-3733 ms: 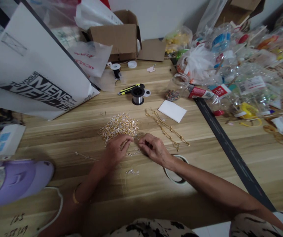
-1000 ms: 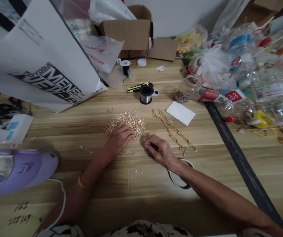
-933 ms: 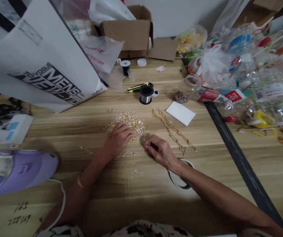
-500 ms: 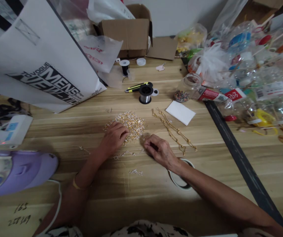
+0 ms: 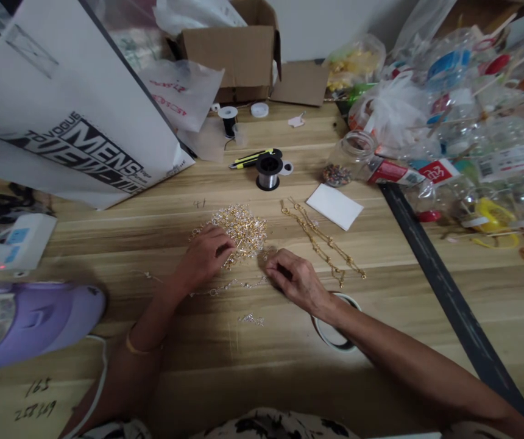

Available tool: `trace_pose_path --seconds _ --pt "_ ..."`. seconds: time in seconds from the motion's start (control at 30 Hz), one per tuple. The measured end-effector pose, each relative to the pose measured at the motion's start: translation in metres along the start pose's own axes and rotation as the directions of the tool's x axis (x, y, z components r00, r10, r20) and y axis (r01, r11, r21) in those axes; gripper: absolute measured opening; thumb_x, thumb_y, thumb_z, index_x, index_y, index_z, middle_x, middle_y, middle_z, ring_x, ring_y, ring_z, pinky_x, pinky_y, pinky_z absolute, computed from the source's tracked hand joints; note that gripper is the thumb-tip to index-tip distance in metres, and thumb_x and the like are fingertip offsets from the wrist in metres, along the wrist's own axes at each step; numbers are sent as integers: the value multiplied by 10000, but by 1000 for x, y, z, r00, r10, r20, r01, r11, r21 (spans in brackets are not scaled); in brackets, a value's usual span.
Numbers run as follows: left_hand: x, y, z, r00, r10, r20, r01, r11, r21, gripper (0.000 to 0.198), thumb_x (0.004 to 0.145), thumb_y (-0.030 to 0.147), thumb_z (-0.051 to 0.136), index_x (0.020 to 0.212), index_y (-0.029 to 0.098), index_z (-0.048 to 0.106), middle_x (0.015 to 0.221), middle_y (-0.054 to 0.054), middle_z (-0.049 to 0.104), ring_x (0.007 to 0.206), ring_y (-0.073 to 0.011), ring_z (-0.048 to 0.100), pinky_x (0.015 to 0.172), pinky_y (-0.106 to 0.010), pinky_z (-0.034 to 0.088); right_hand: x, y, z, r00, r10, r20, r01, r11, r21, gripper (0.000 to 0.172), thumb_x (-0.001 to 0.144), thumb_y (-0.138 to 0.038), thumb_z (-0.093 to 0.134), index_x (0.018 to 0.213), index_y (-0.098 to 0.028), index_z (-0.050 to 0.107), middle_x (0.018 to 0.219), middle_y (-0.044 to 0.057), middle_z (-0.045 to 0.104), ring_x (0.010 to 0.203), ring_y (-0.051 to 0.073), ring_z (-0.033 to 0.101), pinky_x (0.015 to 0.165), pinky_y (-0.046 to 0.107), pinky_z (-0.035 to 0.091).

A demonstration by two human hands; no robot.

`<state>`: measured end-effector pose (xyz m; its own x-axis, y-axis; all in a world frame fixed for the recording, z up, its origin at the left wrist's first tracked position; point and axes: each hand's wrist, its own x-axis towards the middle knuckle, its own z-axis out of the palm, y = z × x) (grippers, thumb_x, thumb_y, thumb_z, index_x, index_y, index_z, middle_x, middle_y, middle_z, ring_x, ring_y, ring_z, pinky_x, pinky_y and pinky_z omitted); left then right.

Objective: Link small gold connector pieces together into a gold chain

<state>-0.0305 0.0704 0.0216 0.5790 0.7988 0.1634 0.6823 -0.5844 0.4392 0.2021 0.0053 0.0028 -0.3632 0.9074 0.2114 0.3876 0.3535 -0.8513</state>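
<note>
A heap of small gold and silver jewelry pieces (image 5: pixel 246 227) lies mid-table. At its lower left edge is my left hand (image 5: pixel 206 253), fingers curled and thumb close to the fingertips; anything between them is too small to name. My right hand (image 5: pixel 295 277) rests on the wood right of the heap, thumb and fingers pinched together. A thin silver chain (image 5: pixel 232 286) stretches along the table from below my left hand to my right fingertips, which close on its end. Two gold beaded chains (image 5: pixel 321 241) lie beyond my right hand. Tiny silver pieces (image 5: pixel 250 319) lie nearer me.
A tape roll (image 5: pixel 356 300) lies partly under my right forearm. Farther back are a wire spool (image 5: pixel 269 174), a utility knife (image 5: pixel 253 160), a bead jar (image 5: pixel 353 155) and a white card (image 5: pixel 335 206). A purple appliance (image 5: pixel 61 317) stands left; plastic bottles (image 5: pixel 481 140) crowd the right.
My left hand has moved slightly left at the heap's edge, its thumb and fingers still close together. My right hand stays in place. The whole view has shifted a little.
</note>
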Motion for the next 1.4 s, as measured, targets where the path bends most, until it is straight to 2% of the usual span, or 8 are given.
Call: trace_pose_path --seconds 0.17,0.33,0.43,1.13,1.4 --pt "-1 0 -3 998 23 60 -28 996 89 170 851 209 534 722 177 641 737 -32 610 792 -197 514 802 -357 414 0 0 0 1000 -2 -7 2 1000 -4 106 867 -145 492 791 -185 553 758 25 562 698 146 529 650 257 411" --pt "2 13 1 1000 26 -13 -25 994 106 177 879 213 518 757 168 639 749 -37 621 795 -191 518 805 -348 425 0 -1 0 1000 12 -4 -12 1000 -6 102 867 -140 498 794 -184 553 768 26 560 699 144 524 650 253 406" --pt "3 18 5 999 43 -3 -43 989 142 171 880 209 520 769 159 640 767 -50 620 826 -202 507 806 -349 430 0 -1 0 1000 10 -2 -10 1000 -6 104 872 -145 491 800 -183 556 772 26 561 705 144 525 656 252 406" --pt "1 13 1 984 93 154 -130 960 247 247 911 197 430 712 156 570 754 -47 554 811 -200 474 804 -370 418 -1 0 0 1000 17 -5 -17 1000 4 96 845 -103 515 798 -175 556 759 15 553 691 135 518 646 249 400" --pt "0 10 -2 996 62 68 -78 961 266 221 929 224 425 780 151 571 800 -48 589 817 -190 498 860 -374 414 -1 1 1 1000 11 2 -11 1000 -8 106 842 -85 518 804 -174 561 767 15 556 694 132 520 655 246 407"
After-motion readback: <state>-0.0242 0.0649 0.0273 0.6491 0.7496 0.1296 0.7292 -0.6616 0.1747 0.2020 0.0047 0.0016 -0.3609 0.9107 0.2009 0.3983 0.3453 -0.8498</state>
